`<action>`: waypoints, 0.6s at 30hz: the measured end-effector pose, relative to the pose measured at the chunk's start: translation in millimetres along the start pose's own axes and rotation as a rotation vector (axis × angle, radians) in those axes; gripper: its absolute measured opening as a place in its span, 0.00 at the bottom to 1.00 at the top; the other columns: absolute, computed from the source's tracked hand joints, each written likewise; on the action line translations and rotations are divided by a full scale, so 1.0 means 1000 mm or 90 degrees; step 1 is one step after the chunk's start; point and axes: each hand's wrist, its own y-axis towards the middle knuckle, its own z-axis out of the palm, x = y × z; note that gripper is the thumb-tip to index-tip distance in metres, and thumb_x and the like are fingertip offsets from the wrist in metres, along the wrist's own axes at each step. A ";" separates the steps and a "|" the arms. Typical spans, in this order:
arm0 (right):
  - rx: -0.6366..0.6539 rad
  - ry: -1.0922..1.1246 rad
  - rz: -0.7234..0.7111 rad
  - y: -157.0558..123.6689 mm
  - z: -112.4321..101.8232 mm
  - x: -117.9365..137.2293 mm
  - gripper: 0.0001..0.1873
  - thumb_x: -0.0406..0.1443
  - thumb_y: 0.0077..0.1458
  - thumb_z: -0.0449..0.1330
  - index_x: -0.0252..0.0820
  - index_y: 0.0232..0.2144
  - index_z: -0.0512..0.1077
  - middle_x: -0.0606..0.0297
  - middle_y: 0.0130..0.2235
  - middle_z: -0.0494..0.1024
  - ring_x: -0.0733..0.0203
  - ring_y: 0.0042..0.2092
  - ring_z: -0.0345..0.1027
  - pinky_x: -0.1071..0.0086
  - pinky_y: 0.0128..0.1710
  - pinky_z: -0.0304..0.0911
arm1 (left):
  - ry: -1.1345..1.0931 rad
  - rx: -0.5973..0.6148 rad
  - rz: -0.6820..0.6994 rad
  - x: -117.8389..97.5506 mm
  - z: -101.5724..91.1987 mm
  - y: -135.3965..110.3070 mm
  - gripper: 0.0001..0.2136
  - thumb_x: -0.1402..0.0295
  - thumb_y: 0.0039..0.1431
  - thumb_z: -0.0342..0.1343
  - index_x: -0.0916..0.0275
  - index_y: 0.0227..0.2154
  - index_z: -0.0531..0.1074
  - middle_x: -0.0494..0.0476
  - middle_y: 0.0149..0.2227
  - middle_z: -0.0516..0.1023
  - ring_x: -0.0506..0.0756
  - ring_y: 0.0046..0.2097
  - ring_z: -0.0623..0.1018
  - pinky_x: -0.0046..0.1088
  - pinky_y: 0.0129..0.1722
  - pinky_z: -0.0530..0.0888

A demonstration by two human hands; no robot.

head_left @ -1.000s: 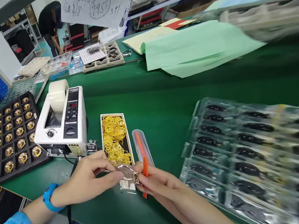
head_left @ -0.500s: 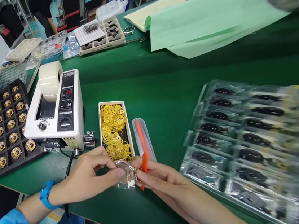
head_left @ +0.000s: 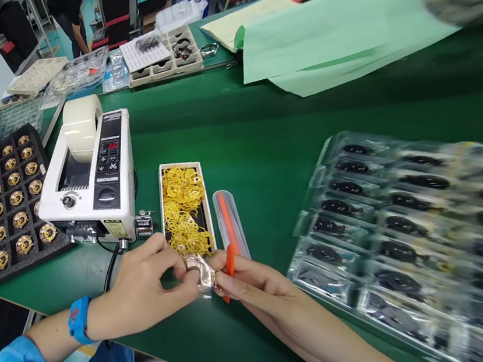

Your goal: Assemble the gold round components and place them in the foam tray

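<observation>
My left hand (head_left: 152, 283) pinches the left rim of a round, shiny metal watch case (head_left: 199, 273) between thumb and fingertips. Clear film seems to lie over the case. On the opposite rim, the fingers of my right hand (head_left: 259, 290) are closed on the same case. They also keep a slim orange tool (head_left: 230, 260) tucked between them; its kind is not clear. Just beyond the hands lies a white open box (head_left: 208, 203) filled with thin yellow rings (head_left: 183, 188). Beside it is a long clear plastic sleeve (head_left: 239, 228) with an orange strip showing.
A white tape dispenser (head_left: 122, 160) stands left, a small counter (head_left: 144, 223) beside it. Further left is a black foam tray (head_left: 10, 230) of gold round parts. Clear trays (head_left: 354, 273) of black parts lie right. Green sheets (head_left: 316, 42) lie behind. A person (head_left: 67, 20) stands far back.
My left fingers have shifted slightly on the watch case, and the case has tilted so its face catches the light differently. The view has moved slightly; my right hand keeps its hold.
</observation>
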 end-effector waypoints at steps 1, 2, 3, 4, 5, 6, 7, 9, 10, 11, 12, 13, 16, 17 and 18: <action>-0.007 -0.005 -0.003 0.000 0.000 0.000 0.25 0.59 0.49 0.61 0.44 0.25 0.68 0.67 0.27 0.64 0.59 0.33 0.59 0.66 0.37 0.60 | 0.039 -0.034 0.023 0.001 0.000 0.000 0.09 0.70 0.56 0.55 0.61 0.22 0.64 0.48 0.26 0.63 0.48 0.26 0.66 0.25 0.25 0.63; -0.017 -0.009 -0.004 0.001 0.000 0.001 0.25 0.59 0.48 0.61 0.44 0.25 0.69 0.66 0.28 0.65 0.58 0.33 0.59 0.66 0.37 0.60 | 0.070 -0.075 0.057 0.003 0.000 0.000 0.08 0.71 0.57 0.55 0.61 0.24 0.65 0.49 0.26 0.64 0.48 0.27 0.66 0.25 0.25 0.63; -0.025 -0.012 -0.005 0.001 -0.001 0.001 0.25 0.59 0.48 0.61 0.44 0.25 0.69 0.66 0.27 0.65 0.58 0.33 0.59 0.66 0.36 0.60 | 0.086 -0.119 0.100 0.004 0.000 -0.001 0.06 0.72 0.58 0.54 0.61 0.26 0.65 0.49 0.27 0.65 0.49 0.27 0.67 0.25 0.25 0.64; -0.029 -0.013 -0.006 0.001 -0.001 0.001 0.25 0.59 0.48 0.61 0.44 0.26 0.70 0.66 0.27 0.65 0.58 0.33 0.58 0.67 0.35 0.60 | 0.085 -0.159 0.150 0.006 0.000 -0.001 0.05 0.73 0.59 0.54 0.62 0.28 0.66 0.50 0.27 0.66 0.49 0.28 0.69 0.25 0.25 0.66; -0.029 -0.011 -0.008 0.000 -0.002 0.000 0.25 0.59 0.48 0.61 0.44 0.26 0.70 0.67 0.27 0.65 0.59 0.32 0.58 0.67 0.35 0.59 | 0.067 -0.188 0.198 0.007 -0.001 -0.001 0.04 0.75 0.60 0.52 0.62 0.30 0.68 0.51 0.28 0.67 0.49 0.30 0.70 0.24 0.26 0.67; -0.025 -0.008 -0.011 -0.001 -0.002 0.000 0.24 0.59 0.49 0.62 0.44 0.26 0.70 0.67 0.27 0.66 0.59 0.32 0.58 0.68 0.34 0.59 | 0.037 -0.202 0.238 0.007 -0.001 -0.001 0.04 0.76 0.61 0.52 0.62 0.32 0.69 0.52 0.29 0.69 0.49 0.31 0.71 0.24 0.28 0.69; -0.016 -0.004 -0.014 -0.001 -0.002 -0.001 0.24 0.58 0.49 0.62 0.44 0.26 0.71 0.67 0.27 0.66 0.60 0.32 0.59 0.68 0.34 0.59 | 0.005 -0.198 0.262 0.007 0.000 -0.001 0.05 0.76 0.61 0.52 0.63 0.33 0.71 0.54 0.31 0.70 0.50 0.33 0.73 0.25 0.30 0.71; 0.000 0.015 -0.018 -0.003 0.000 -0.002 0.22 0.56 0.49 0.63 0.44 0.26 0.72 0.67 0.27 0.67 0.61 0.32 0.60 0.68 0.34 0.59 | -0.041 -0.146 0.264 0.008 0.001 -0.002 0.04 0.72 0.61 0.55 0.62 0.36 0.75 0.58 0.36 0.74 0.52 0.38 0.76 0.28 0.36 0.75; 0.004 0.035 -0.014 -0.004 0.002 -0.002 0.22 0.56 0.49 0.64 0.44 0.26 0.72 0.67 0.28 0.68 0.61 0.32 0.60 0.68 0.35 0.60 | -0.057 -0.111 0.252 0.008 0.003 -0.002 0.05 0.70 0.61 0.56 0.61 0.36 0.76 0.60 0.40 0.75 0.54 0.42 0.77 0.31 0.39 0.76; 0.005 0.062 -0.009 -0.004 0.003 -0.002 0.20 0.55 0.49 0.65 0.44 0.27 0.73 0.67 0.28 0.69 0.60 0.32 0.62 0.68 0.36 0.60 | -0.068 -0.075 0.235 0.008 0.004 -0.001 0.05 0.68 0.59 0.58 0.61 0.37 0.77 0.62 0.43 0.75 0.56 0.46 0.77 0.34 0.43 0.76; 0.005 0.092 -0.003 -0.005 0.005 -0.001 0.19 0.54 0.49 0.65 0.45 0.27 0.73 0.67 0.28 0.70 0.60 0.33 0.63 0.67 0.38 0.61 | -0.080 -0.044 0.219 0.009 0.006 -0.001 0.07 0.66 0.58 0.60 0.60 0.38 0.78 0.63 0.45 0.75 0.58 0.49 0.76 0.36 0.46 0.76; 0.003 0.119 0.001 -0.005 0.007 0.000 0.19 0.53 0.48 0.66 0.45 0.27 0.74 0.67 0.29 0.71 0.59 0.33 0.64 0.66 0.40 0.62 | -0.096 -0.018 0.205 0.010 0.007 0.000 0.08 0.66 0.57 0.61 0.60 0.38 0.78 0.64 0.47 0.75 0.59 0.51 0.76 0.38 0.49 0.75; 0.012 0.150 0.014 -0.005 0.012 -0.001 0.20 0.54 0.45 0.67 0.45 0.27 0.75 0.64 0.30 0.74 0.57 0.34 0.66 0.63 0.40 0.64 | -0.166 0.023 0.194 0.014 0.009 0.004 0.09 0.67 0.53 0.64 0.62 0.38 0.78 0.66 0.50 0.74 0.61 0.53 0.75 0.42 0.54 0.73; 0.014 0.151 0.023 -0.006 0.013 -0.004 0.21 0.55 0.43 0.68 0.45 0.27 0.75 0.64 0.29 0.74 0.57 0.34 0.67 0.63 0.39 0.64 | -0.187 0.038 0.196 0.014 0.008 0.006 0.10 0.68 0.51 0.65 0.62 0.37 0.77 0.66 0.51 0.74 0.61 0.53 0.75 0.42 0.55 0.72; 0.012 0.155 0.035 -0.007 0.013 -0.007 0.21 0.55 0.42 0.69 0.46 0.27 0.76 0.64 0.29 0.74 0.57 0.33 0.67 0.63 0.37 0.65 | -0.205 0.060 0.197 0.014 0.008 0.007 0.11 0.69 0.49 0.67 0.62 0.37 0.77 0.66 0.51 0.74 0.61 0.54 0.75 0.42 0.56 0.71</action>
